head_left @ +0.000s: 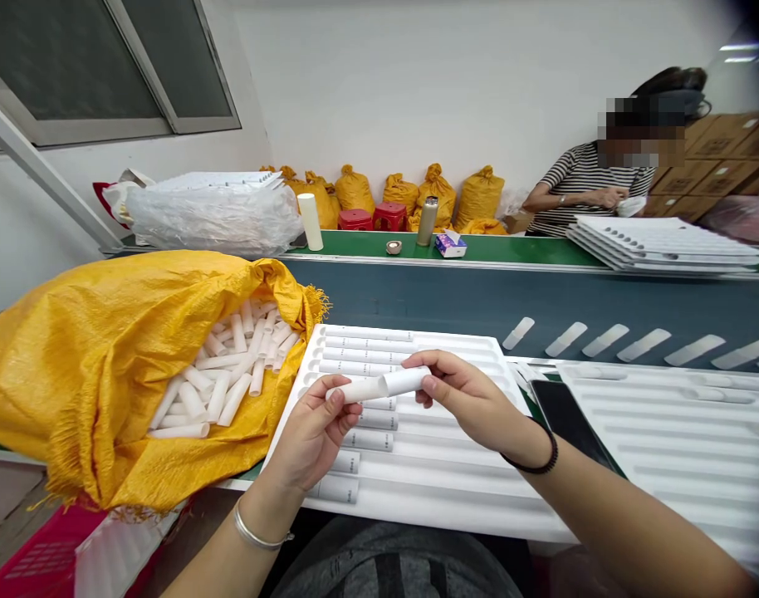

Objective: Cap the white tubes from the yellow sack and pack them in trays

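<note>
My left hand (314, 432) pinches a short white tube (365, 389) between thumb and fingers. In my right hand (470, 394) is a second white tube (403, 380), gripped near its far end. The two tubes meet end to end in front of me; whether one sits inside the other I cannot tell. Beneath them lies a white grooved tray (454, 482), with tubes bearing small dark print (339, 488) resting in the left part of its grooves. Left of my hands, an opened yellow woven sack (124, 316) spills loose white tubes (230, 399).
A black phone (570, 419) lies between this tray and another grooved tray (672, 432) on the right. Several tubes rest on the blue-grey belt (417, 303) beyond. Across it are a metal flask (428, 221), a tissue box (450, 244), stacked trays (659, 241) and a seated person (579, 178).
</note>
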A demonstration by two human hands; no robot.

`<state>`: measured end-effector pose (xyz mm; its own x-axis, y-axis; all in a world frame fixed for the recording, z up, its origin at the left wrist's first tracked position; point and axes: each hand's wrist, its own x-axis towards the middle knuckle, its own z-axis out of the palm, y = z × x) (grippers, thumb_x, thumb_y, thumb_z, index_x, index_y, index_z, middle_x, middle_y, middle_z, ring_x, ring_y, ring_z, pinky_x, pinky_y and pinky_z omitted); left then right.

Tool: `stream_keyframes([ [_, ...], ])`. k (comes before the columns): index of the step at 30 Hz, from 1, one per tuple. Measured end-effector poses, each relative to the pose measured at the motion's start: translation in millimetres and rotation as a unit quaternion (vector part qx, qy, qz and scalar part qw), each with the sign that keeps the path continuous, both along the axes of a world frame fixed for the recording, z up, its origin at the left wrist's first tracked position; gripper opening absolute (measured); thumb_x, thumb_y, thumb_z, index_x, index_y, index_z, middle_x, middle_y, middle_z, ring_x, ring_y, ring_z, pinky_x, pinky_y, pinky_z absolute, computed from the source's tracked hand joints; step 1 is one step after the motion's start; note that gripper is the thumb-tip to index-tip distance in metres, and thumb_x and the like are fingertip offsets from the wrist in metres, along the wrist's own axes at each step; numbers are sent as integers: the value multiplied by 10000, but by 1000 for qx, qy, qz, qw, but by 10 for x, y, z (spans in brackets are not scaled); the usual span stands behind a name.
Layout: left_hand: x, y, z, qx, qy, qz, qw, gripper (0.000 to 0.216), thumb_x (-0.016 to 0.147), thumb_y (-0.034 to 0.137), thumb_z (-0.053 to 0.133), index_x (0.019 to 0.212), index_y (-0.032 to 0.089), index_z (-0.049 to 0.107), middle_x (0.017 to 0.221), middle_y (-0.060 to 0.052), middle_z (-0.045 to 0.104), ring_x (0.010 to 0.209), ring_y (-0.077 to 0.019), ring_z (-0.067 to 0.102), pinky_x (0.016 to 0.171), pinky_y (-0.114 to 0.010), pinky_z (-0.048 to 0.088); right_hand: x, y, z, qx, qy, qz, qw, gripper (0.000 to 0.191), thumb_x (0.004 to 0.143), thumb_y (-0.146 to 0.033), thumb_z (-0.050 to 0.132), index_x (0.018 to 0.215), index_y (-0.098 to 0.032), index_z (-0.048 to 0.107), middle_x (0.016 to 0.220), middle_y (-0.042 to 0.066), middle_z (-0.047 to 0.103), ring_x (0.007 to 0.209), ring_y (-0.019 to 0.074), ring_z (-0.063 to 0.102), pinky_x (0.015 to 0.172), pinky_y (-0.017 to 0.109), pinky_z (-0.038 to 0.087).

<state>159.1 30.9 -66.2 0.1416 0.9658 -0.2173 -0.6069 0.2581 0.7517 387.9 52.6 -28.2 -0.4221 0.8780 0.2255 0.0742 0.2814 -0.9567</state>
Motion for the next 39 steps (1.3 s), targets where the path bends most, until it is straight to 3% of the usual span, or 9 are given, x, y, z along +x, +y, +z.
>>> stream_keyframes([
  [3,-35,-23,-7,38,102,25,994,332,676,330,795,905,171,615,669,25,646,607,-70,626,589,-142,507,38,-36,98,214,-126,-19,968,258,927,-209,484,1177,-221,547,1063,77,611,960,177,573,838,339,476],
  [6,-71,-66,41,71,221,-32,972,354,716,369,753,976,154,644,664,3,656,612,-88,615,610,-173,504,65,-30,119,310,-172,11,935,304,920,-154,485,1215,-219,517,1104,80,617,1058,182,556,915,345,451],
  [14,-71,-184,170,199,453,-41,868,337,805,367,640,1089,189,676,851,-44,678,688,-136,595,646,-235,481,-3,-33,6,250,-189,2,950,254,926,-223,505,1179,-206,531,1029,73,648,868,157,611,762,292,499],
  [21,35,-263,125,184,438,-8,880,270,785,338,647,1019,221,716,821,-49,705,792,-204,643,713,-270,498,-50,-174,-89,303,-183,8,935,304,932,-192,476,1234,-217,485,1085,97,634,1005,190,593,856,329,495],
  [25,-8,-284,59,215,487,-101,840,420,766,365,673,1172,259,653,970,-69,715,831,-226,655,749,-288,502,-48,-80,-265,348,-304,21,887,217,908,-255,522,1104,-190,592,933,114,645,885,226,598,785,371,494],
  [29,-550,25,-88,222,652,-53,723,663,792,396,624,1394,211,416,1282,-131,580,1109,-286,574,931,-367,444,352,491,-419,199,-456,-207,842,195,850,-267,576,1010,-173,635,910,114,643,905,236,585,819,347,452],
  [31,-959,248,-181,135,798,17,587,548,850,394,509,1324,123,463,1325,-190,520,1234,-319,474,1006,-413,373,699,825,-468,111,-486,-324,804,306,880,-278,506,1113,-98,586,999,175,629,955,264,575,818,360,435],
  [32,-1156,343,-230,93,820,36,563,564,833,364,517,1290,39,462,1273,-268,525,1218,-381,471,986,-476,366,873,963,-495,70,-497,-359,787,332,890,-272,472,1126,-61,571,984,194,630,928,270,583,785,362,436],
  [39,-1735,427,-484,11,834,21,551,429,731,258,562,1122,82,559,850,-165,682,840,-336,642,725,-386,454,1579,1237,-654,-124,-550,-308,766,200,889,-298,564,861,-112,631,772,16,641,670,117,599,654,270,487],
])
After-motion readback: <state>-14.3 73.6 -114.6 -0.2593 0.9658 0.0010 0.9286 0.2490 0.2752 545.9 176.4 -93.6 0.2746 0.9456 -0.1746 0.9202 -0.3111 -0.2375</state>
